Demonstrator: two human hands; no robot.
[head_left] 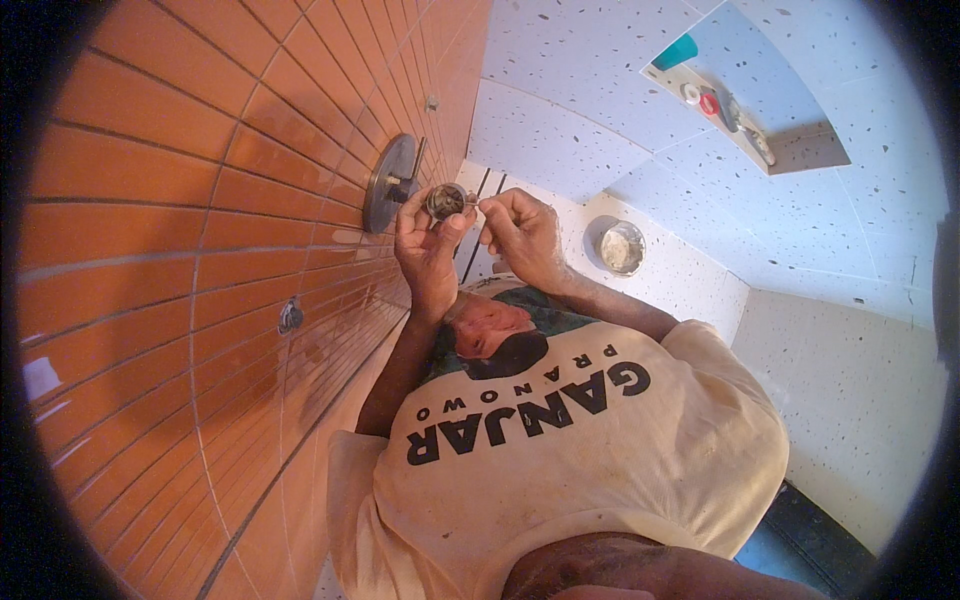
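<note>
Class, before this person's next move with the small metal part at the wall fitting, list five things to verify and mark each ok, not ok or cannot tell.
1. Left hand grips the small round metal part: ok.
2. Right hand fingers pinch at the part's edge: ok.
3. Round metal wall plate sits flat on the orange tiled wall: ok.
4. Part's inside clean: cannot tell, too small.
5. Metal bowl on the speckled floor lies apart from both hands: ok.
</note>
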